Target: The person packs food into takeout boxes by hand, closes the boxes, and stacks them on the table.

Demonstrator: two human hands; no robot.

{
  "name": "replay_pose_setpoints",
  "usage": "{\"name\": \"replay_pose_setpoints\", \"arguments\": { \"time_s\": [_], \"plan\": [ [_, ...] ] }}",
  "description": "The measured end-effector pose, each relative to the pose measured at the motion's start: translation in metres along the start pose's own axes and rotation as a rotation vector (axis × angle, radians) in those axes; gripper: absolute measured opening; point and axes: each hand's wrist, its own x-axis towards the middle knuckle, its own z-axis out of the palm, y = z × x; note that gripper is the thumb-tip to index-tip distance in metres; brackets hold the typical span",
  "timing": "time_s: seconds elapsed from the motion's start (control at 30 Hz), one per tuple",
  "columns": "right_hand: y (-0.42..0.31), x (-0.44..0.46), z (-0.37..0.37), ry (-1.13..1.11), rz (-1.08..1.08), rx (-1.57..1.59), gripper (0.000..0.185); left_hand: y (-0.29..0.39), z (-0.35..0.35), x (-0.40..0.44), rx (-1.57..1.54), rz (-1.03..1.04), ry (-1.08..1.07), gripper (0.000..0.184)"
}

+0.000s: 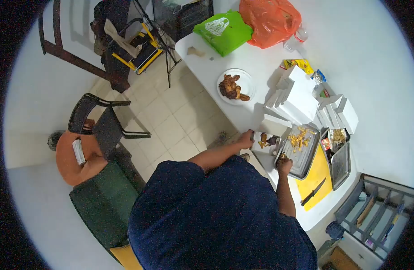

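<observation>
The fingers of my left hand (246, 139) are at the edge of the open white box (276, 123), chicken (272, 141) just beyond; my right hand (284, 165) curls over the metal tray's (301, 163) near corner. I cannot tell whether either grips.

No wording, brand or number comes up readable anywhere here. On the green bag (225, 32), there's a white printed emblem (217, 26), rounded, with its details too small to make out. Over on the yellow packet (301, 65), patches of print are showing, but they're a blur. The blue packet (319, 76) carries pale markings, again unreadable. And down on the small red-and-white packet (326, 143), any lettering is too tiny to call.
</observation>
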Motion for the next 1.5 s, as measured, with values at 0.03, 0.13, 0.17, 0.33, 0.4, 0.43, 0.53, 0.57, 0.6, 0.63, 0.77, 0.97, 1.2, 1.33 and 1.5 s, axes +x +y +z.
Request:
{"name": "replay_pose_setpoints", "arguments": {
  "time_s": [0.03,0.13,0.17,0.33,0.4,0.43,0.53,0.57,0.6,0.63,0.77,0.97,1.2,1.33,1.5],
  "plan": [
    [0.003,0.0,0.002,0.025,-0.062,0.024,0.021,-0.016,0.011,0.008,-0.013,0.047,0.018,0.052],
    [0.009,0.001,0.005,0.017,-0.039,0.095,0.022,-0.034,0.028,0.015,-0.001,0.102,0.053,0.05],
    [0.001,0.0,-0.002,0.003,-0.021,0.102,0.023,-0.021,0.02,0.007,0.041,0.066,0.055,0.049],
    [0.004,-0.004,-0.011,0.035,-0.075,0.157,0.026,0.01,0.005,-0.012,0.085,0.068,0.111,0.043],
    [0.019,0.002,-0.007,0.055,-0.246,0.101,0.027,-0.004,0.018,-0.005,0.14,0.06,0.174,0.039],
    [0.024,0.003,-0.002,0.088,-0.235,0.192,0.026,-0.012,0.024,0.0,0.094,0.017,0.172,0.038],
    [0.036,0.005,0.002,0.168,-0.201,0.369,0.023,-0.018,0.03,0.002,0.06,-0.013,0.208,0.036],
    [0.037,0.006,0.0,0.13,-0.142,0.435,0.021,-0.011,0.026,-0.006,0.114,0.044,0.248,0.036],
    [0.044,0.008,0.002,0.09,-0.082,0.498,0.02,-0.003,0.024,-0.013,0.166,0.1,0.288,0.036],
    [0.051,0.013,0.008,0.052,-0.025,0.56,0.018,0.0,0.025,-0.015,0.138,0.054,0.263,0.036],
    [0.044,0.012,-0.008,0.006,0.126,0.943,0.011,-0.003,0.028,-0.014,0.168,-0.042,0.208,0.043],
    [0.005,0.016,-0.024,-0.026,-0.065,1.032,0.012,0.01,0.042,-0.045,0.03,0.091,0.4,0.066],
    [-0.05,0.03,-0.011,-0.113,-0.228,0.981,0.011,0.02,0.044,-0.062,0.049,0.094,0.381,0.061],
    [-0.067,0.033,-0.014,-0.178,-0.268,0.907,0.014,0.031,0.033,-0.065,0.147,0.18,0.355,0.055],
    [-0.067,0.042,-0.01,-0.285,-0.276,0.917,0.014,0.036,0.028,-0.059,0.156,0.132,0.31,0.048]
  ]
}}
